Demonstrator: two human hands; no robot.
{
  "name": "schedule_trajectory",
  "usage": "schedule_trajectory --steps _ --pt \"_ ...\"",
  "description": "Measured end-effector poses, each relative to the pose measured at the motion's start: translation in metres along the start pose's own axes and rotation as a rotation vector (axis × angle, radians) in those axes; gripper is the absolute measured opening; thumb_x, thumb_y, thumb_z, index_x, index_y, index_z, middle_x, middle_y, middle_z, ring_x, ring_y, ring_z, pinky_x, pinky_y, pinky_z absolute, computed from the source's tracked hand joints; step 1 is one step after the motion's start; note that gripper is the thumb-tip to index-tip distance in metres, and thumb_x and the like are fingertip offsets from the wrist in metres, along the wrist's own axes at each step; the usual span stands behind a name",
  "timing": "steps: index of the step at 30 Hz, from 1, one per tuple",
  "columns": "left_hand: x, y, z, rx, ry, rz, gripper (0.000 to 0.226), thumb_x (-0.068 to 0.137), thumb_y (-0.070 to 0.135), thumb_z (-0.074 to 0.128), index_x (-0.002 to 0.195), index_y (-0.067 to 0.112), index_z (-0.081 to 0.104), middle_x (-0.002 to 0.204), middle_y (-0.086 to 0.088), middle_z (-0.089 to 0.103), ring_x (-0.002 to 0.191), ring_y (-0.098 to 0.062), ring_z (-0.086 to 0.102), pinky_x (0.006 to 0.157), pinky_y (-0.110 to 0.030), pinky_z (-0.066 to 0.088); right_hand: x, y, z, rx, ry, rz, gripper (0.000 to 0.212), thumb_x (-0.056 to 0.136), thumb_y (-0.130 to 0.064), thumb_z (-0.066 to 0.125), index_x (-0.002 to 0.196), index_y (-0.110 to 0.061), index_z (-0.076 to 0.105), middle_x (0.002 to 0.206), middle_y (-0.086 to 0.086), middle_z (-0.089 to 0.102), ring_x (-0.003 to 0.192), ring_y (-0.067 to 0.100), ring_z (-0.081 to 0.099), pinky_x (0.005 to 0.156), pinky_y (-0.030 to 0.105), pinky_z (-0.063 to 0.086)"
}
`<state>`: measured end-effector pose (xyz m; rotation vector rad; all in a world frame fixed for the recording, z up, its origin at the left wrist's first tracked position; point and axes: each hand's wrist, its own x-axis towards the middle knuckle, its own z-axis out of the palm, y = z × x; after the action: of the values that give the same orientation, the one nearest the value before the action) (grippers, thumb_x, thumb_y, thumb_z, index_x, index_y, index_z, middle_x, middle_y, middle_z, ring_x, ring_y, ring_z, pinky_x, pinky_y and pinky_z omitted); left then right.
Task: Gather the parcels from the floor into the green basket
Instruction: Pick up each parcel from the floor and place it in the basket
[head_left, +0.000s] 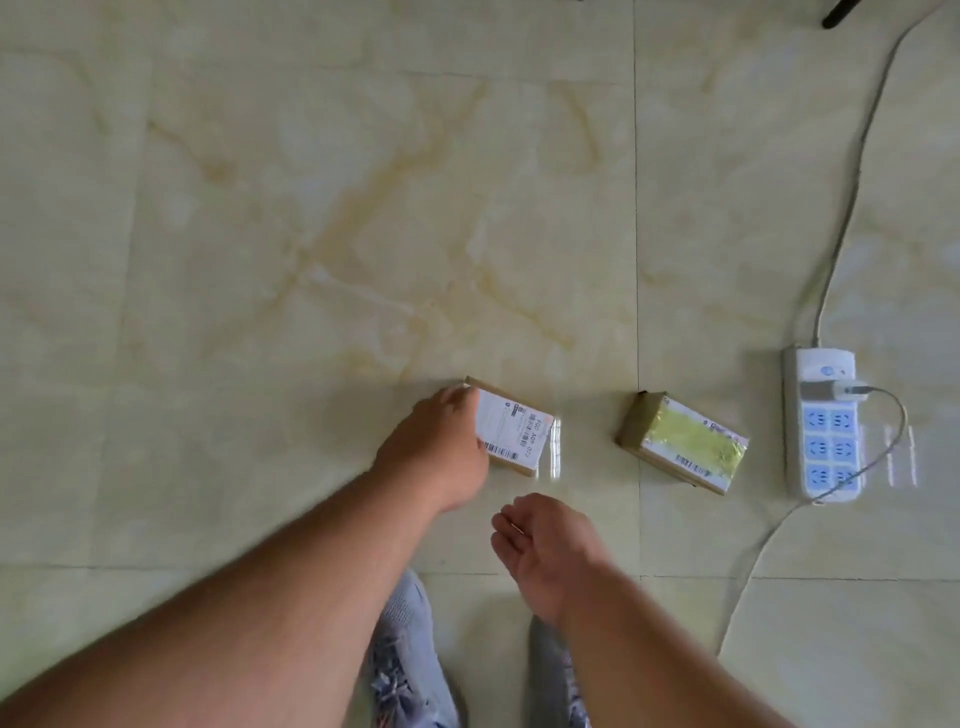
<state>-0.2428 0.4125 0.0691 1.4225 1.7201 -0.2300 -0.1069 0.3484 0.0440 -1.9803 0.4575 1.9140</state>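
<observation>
Two small cardboard parcels lie on the tiled floor. The nearer parcel (517, 434) has a white shipping label on top; my left hand (436, 447) covers its left end with fingers wrapped onto it. A second parcel (683, 441), with yellowish tape across its top, lies to the right, untouched. My right hand (545, 545) hovers below and between them, palm turned inward, fingers loosely apart and holding nothing. No green basket appears in the view.
A white power strip (823, 423) with a plugged-in charger lies at the right, its grey cables (852, 208) trailing across the floor. My grey shoes (410, 660) stand at the bottom centre. A dark leg of some object (841, 13) shows at the top right.
</observation>
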Motion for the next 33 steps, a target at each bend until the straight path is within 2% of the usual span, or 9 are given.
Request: schedule_trajectory --steps 6,10,14,17,19,21,25,28,33 --pt "0.087 0.005 0.04 0.47 -0.081 0.187 0.076 0.094 0.023 0.051 0.16 0.015 0.014 0.171 -0.005 0.006 0.157 -0.02 0.007 0.127 -0.038 0.01 0.068 0.004 0.023 0.285 -0.1 0.046 0.016 0.09 0.006 0.041 0.083 -0.003 0.052 0.077 0.013 0.047 0.079 0.027 0.049 0.086 0.036 0.05" --pt "0.089 0.002 0.05 0.489 -0.194 0.107 0.066 0.086 0.026 0.056 0.149 0.02 0.036 0.157 -0.002 0.04 0.145 -0.025 0.037 0.12 -0.042 0.029 0.078 -0.002 0.022 0.373 -0.152 0.017 0.037 0.087 0.01 0.035 0.105 -0.003 0.064 0.087 0.014 0.06 0.078 0.022 0.056 0.078 0.03 0.05" --pt "0.054 -0.012 0.039 0.11 -0.167 -0.083 0.039 0.076 0.024 0.052 0.114 0.018 0.055 0.129 -0.009 0.059 0.114 -0.033 0.06 0.096 -0.042 0.052 0.054 -0.011 0.017 0.155 -0.102 -0.062 0.034 0.089 0.008 0.039 0.092 -0.008 0.069 0.094 0.008 0.071 0.102 0.021 0.065 0.102 0.032 0.047" --pt "0.013 -0.026 0.029 -0.223 -0.09 -0.201 0.035 0.068 0.027 0.048 0.1 0.023 0.059 0.111 -0.007 0.067 0.097 -0.03 0.066 0.083 -0.037 0.056 0.014 -0.011 0.02 -0.163 -0.016 -0.163 0.031 0.082 0.002 0.043 0.084 -0.013 0.07 0.093 0.015 0.074 0.087 0.017 0.062 0.102 0.045 0.049" --pt "-0.025 -0.031 0.017 -0.42 -0.012 -0.271 0.026 0.071 0.022 0.052 0.096 0.024 0.061 0.101 0.0 0.071 0.088 -0.024 0.067 0.071 -0.027 0.052 -0.015 -0.006 0.027 -0.407 -0.044 -0.281 0.034 0.08 0.0 0.042 0.081 -0.016 0.073 0.087 0.007 0.078 0.072 0.009 0.063 0.084 0.041 0.058" --pt "-0.057 -0.033 0.009 -0.585 0.051 -0.315 0.021 0.079 0.013 0.056 0.096 0.024 0.063 0.094 0.007 0.072 0.081 -0.016 0.065 0.06 -0.02 0.044 -0.04 -0.002 0.031 -0.566 -0.124 -0.364 0.04 0.081 0.002 0.042 0.092 -0.019 0.074 0.082 -0.002 0.078 0.06 0.007 0.062 0.058 0.024 0.048" --pt "-0.131 -0.045 -0.006 -0.884 0.196 -0.437 0.038 0.085 0.008 0.054 0.115 0.026 0.067 0.109 0.01 0.075 0.095 -0.011 0.069 0.066 -0.019 0.046 -0.091 0.02 0.048 -0.966 -0.221 -0.495 0.05 0.073 -0.003 0.045 0.106 -0.03 0.071 0.096 -0.005 0.079 0.087 0.028 0.072 0.074 0.035 0.054" --pt "-0.181 -0.055 -0.011 -1.056 0.306 -0.491 0.048 0.085 0.002 0.051 0.121 0.029 0.066 0.114 0.014 0.073 0.098 0.002 0.065 0.064 -0.004 0.044 -0.124 0.043 0.063 -1.232 -0.286 -0.547 0.054 0.075 -0.006 0.045 0.11 -0.04 0.069 0.1 -0.012 0.077 0.096 0.023 0.071 0.075 0.033 0.055" --pt "-0.255 -0.087 -0.006 -1.248 0.454 -0.595 0.054 0.083 -0.001 0.048 0.121 0.034 0.064 0.115 0.015 0.073 0.106 -0.002 0.065 0.072 -0.008 0.042 -0.159 0.1 0.088 -1.495 -0.41 -0.592 0.063 0.078 -0.006 0.045 0.119 -0.049 0.062 0.107 -0.023 0.073 0.097 0.004 0.067 0.073 0.025 0.052"
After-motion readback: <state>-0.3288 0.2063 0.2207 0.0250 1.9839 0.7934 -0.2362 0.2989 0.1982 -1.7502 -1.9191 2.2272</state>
